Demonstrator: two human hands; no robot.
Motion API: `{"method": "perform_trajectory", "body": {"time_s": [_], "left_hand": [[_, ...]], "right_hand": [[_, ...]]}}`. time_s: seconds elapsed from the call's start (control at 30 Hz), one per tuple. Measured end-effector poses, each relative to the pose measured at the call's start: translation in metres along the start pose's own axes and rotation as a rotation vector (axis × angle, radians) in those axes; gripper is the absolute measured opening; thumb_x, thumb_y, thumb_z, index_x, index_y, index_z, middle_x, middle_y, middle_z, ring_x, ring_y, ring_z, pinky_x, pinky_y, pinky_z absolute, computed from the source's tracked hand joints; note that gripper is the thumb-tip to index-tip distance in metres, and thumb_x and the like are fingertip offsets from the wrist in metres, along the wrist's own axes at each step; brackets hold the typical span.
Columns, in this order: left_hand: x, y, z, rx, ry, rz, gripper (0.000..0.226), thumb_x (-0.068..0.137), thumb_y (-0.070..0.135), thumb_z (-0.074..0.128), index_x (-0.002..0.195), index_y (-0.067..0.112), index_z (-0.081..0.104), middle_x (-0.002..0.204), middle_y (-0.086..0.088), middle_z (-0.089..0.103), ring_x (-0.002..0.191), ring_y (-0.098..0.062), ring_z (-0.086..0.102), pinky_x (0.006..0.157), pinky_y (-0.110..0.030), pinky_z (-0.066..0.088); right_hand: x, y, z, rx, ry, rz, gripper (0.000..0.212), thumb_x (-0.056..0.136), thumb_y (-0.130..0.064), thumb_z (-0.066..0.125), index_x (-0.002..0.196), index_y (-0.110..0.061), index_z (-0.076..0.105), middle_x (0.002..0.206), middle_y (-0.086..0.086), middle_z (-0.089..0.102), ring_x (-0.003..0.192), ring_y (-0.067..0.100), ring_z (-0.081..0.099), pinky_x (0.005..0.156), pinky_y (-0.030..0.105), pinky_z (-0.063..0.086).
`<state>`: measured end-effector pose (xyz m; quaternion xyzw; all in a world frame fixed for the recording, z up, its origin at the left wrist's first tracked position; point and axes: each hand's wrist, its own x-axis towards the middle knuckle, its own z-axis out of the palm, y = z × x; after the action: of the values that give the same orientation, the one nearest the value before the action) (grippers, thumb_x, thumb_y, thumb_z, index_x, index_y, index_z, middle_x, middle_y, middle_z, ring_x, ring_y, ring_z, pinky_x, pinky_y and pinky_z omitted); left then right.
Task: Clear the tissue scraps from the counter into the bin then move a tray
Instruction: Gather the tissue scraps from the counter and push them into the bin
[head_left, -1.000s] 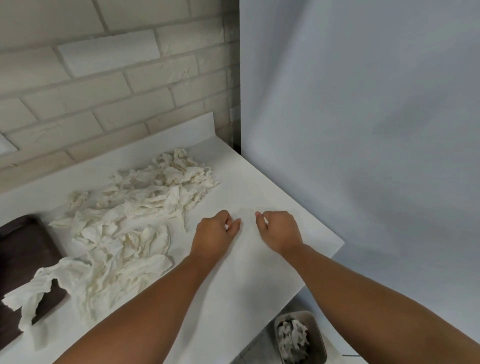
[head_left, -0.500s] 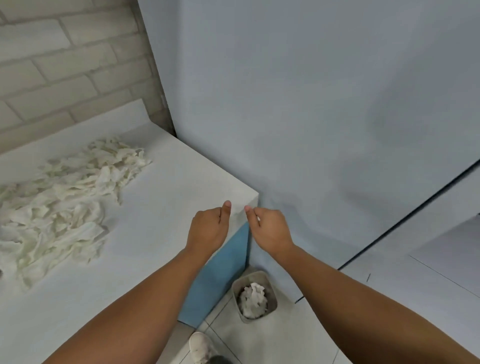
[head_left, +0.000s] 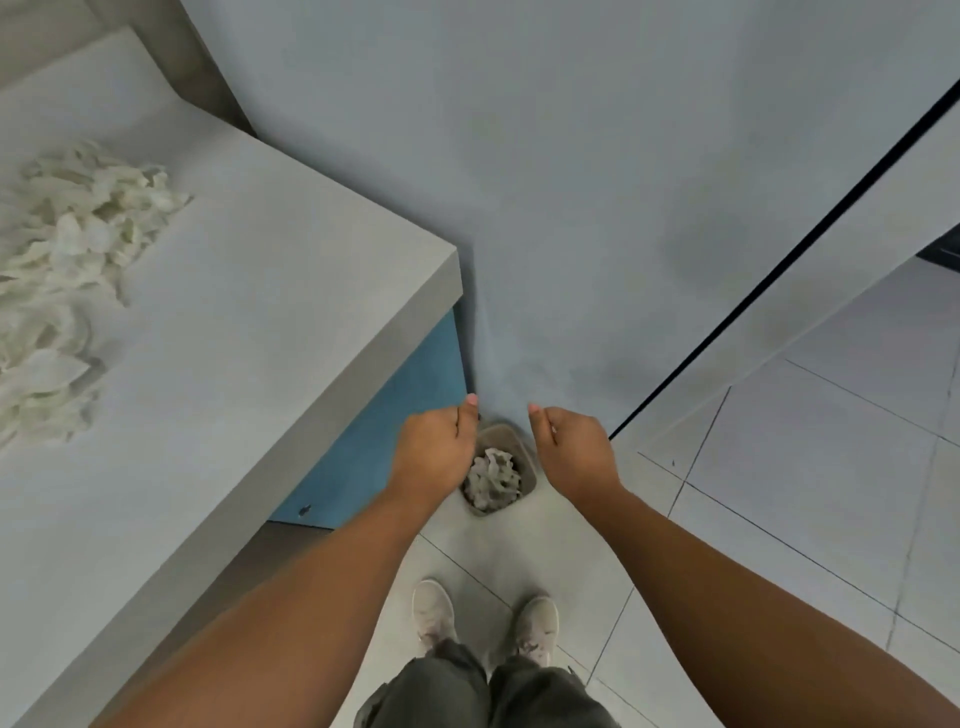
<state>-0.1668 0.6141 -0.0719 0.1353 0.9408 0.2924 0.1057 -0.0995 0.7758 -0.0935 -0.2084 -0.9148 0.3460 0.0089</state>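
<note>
My left hand (head_left: 434, 449) and my right hand (head_left: 574, 449) hover side by side above a small grey bin (head_left: 529, 480) on the floor. Both have their fingers curled under and thumbs forward. A white speck of tissue scrap shows in my right hand's pinch. My left hand's curled fingers hide what they hold. Crumpled tissue (head_left: 493, 478) lies in the bin. A pile of white tissue scraps (head_left: 67, 270) sits on the grey counter (head_left: 249, 338) at the left. No tray is in view.
The bin stands in the corner between the counter's blue side panel (head_left: 395, 426) and a pale blue wall (head_left: 571, 208). My two shoes (head_left: 485, 621) are on the tiled floor just behind the bin. A dark-edged panel (head_left: 779, 265) runs diagonally at the right.
Both hands left the counter top, passed its corner and came down over the bin. The view swung right and down, so the tray went out of sight.
</note>
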Motion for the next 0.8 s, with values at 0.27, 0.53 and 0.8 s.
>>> {"method": "perform_trajectory", "body": {"time_s": [0.27, 0.53, 0.8], "left_hand": [[0.03, -0.07, 0.104, -0.027, -0.059, -0.036, 0.057, 0.104, 0.038, 0.043, 0.05, 0.021, 0.032, 0.051, -0.001, 0.044, 0.056, -0.03, 0.052, 0.055, -0.031, 0.031], [0.065, -0.16, 0.237, -0.232, -0.39, -0.231, 0.008, 0.1, 0.02, 0.04, 0.096, 0.015, 0.045, 0.083, 0.001, 0.048, 0.081, -0.021, 0.049, 0.067, -0.033, 0.038], [0.078, -0.245, 0.356, -0.061, -0.518, -0.082, 0.038, 0.094, 0.001, 0.049, 0.129, 0.016, 0.057, 0.13, -0.008, 0.052, 0.107, -0.02, 0.052, 0.086, -0.023, 0.037]], "right_hand": [[0.016, 0.072, 0.075, 0.002, -0.013, 0.121, 0.051, 0.1, -0.052, 0.031, 0.055, -0.027, 0.028, 0.049, -0.007, 0.034, 0.054, 0.024, 0.042, 0.054, 0.031, 0.032], [0.046, 0.167, 0.176, 0.085, -0.09, 0.276, 0.053, 0.101, -0.048, 0.037, 0.054, -0.024, 0.033, 0.052, -0.005, 0.039, 0.058, 0.024, 0.043, 0.059, 0.036, 0.041], [0.057, 0.252, 0.27, 0.192, -0.254, 0.328, 0.025, 0.097, -0.023, 0.036, 0.073, -0.028, 0.042, 0.069, -0.001, 0.051, 0.074, 0.028, 0.052, 0.069, 0.04, 0.043]]}}
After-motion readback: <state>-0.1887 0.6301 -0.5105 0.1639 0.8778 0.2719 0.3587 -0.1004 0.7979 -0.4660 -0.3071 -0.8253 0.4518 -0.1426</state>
